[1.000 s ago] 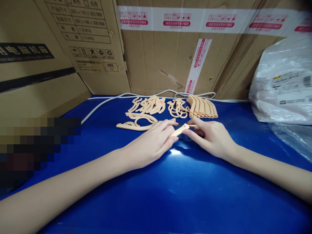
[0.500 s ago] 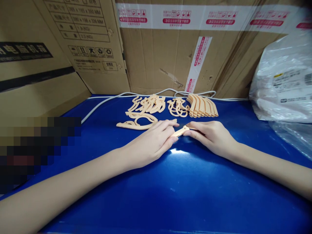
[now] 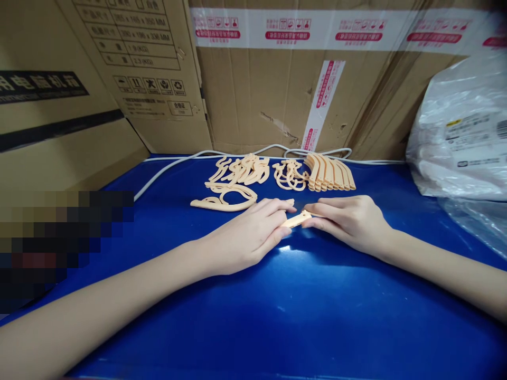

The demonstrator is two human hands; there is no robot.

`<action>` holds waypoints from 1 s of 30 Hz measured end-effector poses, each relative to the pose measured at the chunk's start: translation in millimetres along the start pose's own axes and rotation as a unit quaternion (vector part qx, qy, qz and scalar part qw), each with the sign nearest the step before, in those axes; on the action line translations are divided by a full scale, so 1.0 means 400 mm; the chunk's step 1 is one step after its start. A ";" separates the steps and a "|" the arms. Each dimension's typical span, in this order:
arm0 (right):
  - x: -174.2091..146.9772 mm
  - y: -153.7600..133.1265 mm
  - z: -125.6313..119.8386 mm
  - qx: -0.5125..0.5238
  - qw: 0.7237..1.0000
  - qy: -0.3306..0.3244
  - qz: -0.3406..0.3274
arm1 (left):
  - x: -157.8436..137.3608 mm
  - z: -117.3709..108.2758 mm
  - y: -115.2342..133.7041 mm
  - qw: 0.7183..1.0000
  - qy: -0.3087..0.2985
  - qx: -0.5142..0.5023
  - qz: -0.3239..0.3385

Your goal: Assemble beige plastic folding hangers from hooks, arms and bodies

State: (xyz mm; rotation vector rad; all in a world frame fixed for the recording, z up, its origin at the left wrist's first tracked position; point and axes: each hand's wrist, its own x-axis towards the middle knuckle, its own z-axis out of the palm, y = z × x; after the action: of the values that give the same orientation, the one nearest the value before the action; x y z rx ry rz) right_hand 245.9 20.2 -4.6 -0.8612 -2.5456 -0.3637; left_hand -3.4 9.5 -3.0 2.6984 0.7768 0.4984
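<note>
My left hand (image 3: pixel 257 235) is closed round a beige plastic hanger arm (image 3: pixel 296 220), whose holed end sticks out to the right past the fingertips. Another beige tip shows beyond the fingers, and how it joins is hidden. With thumb and fingers pinched, my right hand (image 3: pixel 354 217) grips the hanger arm's right end, where a thin beige piece partly shows. Just behind my left hand lies a partly assembled folding hanger (image 3: pixel 224 205), flat on the blue table (image 3: pixel 253 322).
Along the back sit loose curved hanger arms (image 3: pixel 247 169), a small heap of hooks (image 3: pixel 290 175) and a neat row of hanger arms (image 3: pixel 330 173). A white cable (image 3: pixel 166 168) runs behind them. Cardboard boxes (image 3: pixel 253 95) wall the back and left; a plastic bag (image 3: pixel 459 126) stands right.
Both hands and the hanger arm between them have shifted slightly right and down. The arm lies a little flatter, and my right hand's fingers are straighter. The pieces at the back are unmoved.
</note>
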 end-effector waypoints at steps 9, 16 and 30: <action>0.005 -0.001 0.002 0.118 0.992 0.004 0.047 | 0.002 0.001 0.007 1.000 0.006 -0.002 -0.014; 0.015 -0.007 0.002 0.212 0.965 -0.073 0.133 | 0.004 0.007 -0.007 1.000 0.022 0.005 -0.013; 0.021 -0.008 0.003 0.283 0.946 -0.094 0.130 | 0.002 0.008 0.003 0.999 0.028 0.016 -0.001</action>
State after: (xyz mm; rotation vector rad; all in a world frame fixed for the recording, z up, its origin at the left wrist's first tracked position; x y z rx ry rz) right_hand 237.4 22.4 -1.8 -1.0085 -2.4451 0.5317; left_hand -0.8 8.5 -5.3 2.7232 0.8076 0.5672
